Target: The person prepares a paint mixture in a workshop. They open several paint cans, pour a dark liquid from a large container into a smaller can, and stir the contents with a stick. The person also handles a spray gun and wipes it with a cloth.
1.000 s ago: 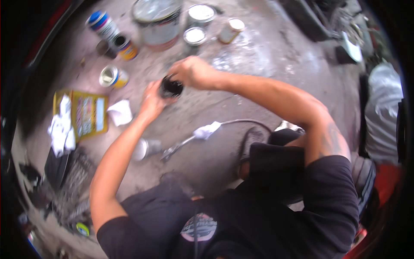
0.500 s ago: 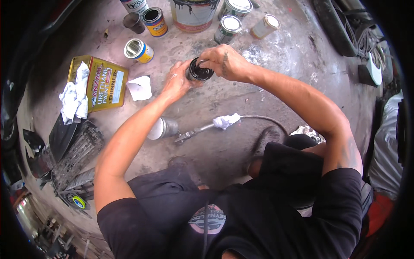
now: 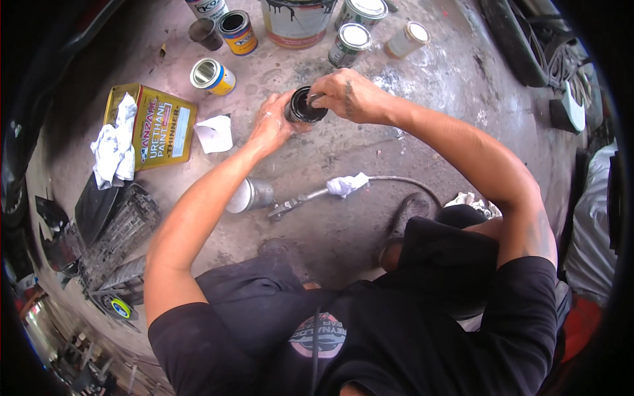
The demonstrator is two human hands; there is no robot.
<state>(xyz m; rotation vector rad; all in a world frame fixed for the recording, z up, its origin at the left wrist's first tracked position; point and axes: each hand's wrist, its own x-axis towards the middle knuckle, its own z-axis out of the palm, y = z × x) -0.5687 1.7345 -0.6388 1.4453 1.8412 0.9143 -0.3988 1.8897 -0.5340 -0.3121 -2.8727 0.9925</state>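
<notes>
Our left hand (image 3: pixel 272 123) wraps around the side of a small black can (image 3: pixel 304 105), fingers closed on its wall, while our right hand (image 3: pixel 347 96) comes in from the other side with the fingertips pinched at the can's open rim (what they pinch is too small for us to tell). The can sits between both hands, held just above the stained concrete floor (image 3: pixel 343 231), roughly in the middle of the upper part of the view.

Beyond the hands stands a cluster of paint tins: a large drip-streaked bucket (image 3: pixel 297 23), a green tin with a pale lid (image 3: pixel 350 43), a small cream tin (image 3: pixel 407 39) and an open yellow-and-blue tin (image 3: pixel 236 30). To our left lies another open tin with a white inside (image 3: pixel 211 76), and near it a flat yellow rectangular can (image 3: pixel 158 129) with a white rag (image 3: pixel 115 145) draped over its end. A folded scrap of white paper (image 3: pixel 214 134) lies just beside that can.

Closer to our knees a spray gun (image 3: pixel 264 198) rests on the floor, its hose (image 3: pixel 403 181) wrapped with a bit of white cloth.
</notes>
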